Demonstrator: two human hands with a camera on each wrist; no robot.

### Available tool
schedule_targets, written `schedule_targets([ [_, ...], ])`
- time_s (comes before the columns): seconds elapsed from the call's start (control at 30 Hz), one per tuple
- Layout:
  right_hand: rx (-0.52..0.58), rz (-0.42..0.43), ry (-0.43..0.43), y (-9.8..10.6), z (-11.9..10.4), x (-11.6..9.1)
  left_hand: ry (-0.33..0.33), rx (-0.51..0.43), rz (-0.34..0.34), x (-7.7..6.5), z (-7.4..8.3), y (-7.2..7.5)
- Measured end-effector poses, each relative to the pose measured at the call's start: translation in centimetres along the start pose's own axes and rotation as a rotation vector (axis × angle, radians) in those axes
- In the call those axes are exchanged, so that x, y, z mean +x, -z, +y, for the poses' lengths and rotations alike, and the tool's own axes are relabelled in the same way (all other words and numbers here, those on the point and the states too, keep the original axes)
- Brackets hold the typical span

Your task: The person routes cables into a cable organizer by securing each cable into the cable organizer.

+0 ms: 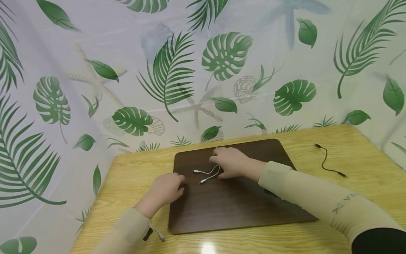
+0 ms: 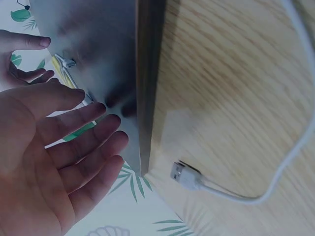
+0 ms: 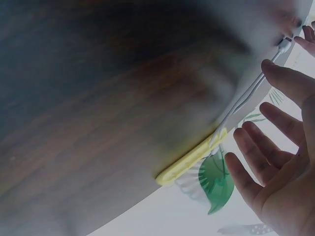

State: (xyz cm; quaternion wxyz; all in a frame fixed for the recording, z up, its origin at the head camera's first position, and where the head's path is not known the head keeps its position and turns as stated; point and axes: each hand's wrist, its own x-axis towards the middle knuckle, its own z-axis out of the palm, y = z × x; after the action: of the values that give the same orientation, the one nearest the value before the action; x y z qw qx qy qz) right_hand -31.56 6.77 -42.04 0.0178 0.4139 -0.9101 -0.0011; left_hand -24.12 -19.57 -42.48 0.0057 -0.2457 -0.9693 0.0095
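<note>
On the dark brown board (image 1: 228, 204) lies a white cable (image 1: 210, 173) with two plug ends pointing left. My right hand (image 1: 229, 162) hovers at or just above the cable's far part, its fingers spread and loosely bent in the right wrist view. Beside that hand, a flat yellow strip (image 3: 192, 160) rests on the board with the white cable against it; in the head view the hand hides it. Over the board's left edge is my left hand (image 1: 168, 188), palm showing and fingers apart in the left wrist view, holding nothing.
A short black cable (image 1: 331, 165) lies on the yellow wood-grain table (image 1: 364, 148) at the right. Near my left wrist, a white cable with a USB plug (image 2: 187, 175) lies beside the board. A leaf-patterned sheet (image 1: 196, 77) stands behind and at the sides.
</note>
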Motion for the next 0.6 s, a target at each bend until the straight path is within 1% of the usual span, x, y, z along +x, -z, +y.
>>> schedule_targets([
  [0.1, 0.007, -0.011, 0.004, 0.1, -0.4, 0.2, 0.005, -0.013, 0.001, -0.4, -0.3, 0.0],
  [0.27, 0.013, -0.031, 0.023, 0.1, -1.0, 0.4, 0.041, -0.023, -0.010, -1.3, -1.1, -0.1],
  [0.4, 0.007, -0.036, 0.038, 0.0, -1.5, 0.6, 0.070, -0.017, -0.017, -1.9, -1.8, -0.2],
  [0.6, -0.002, -0.028, 0.079, 0.1, -2.8, 0.8, 0.097, -0.046, -0.024, -3.0, -2.5, 0.0],
])
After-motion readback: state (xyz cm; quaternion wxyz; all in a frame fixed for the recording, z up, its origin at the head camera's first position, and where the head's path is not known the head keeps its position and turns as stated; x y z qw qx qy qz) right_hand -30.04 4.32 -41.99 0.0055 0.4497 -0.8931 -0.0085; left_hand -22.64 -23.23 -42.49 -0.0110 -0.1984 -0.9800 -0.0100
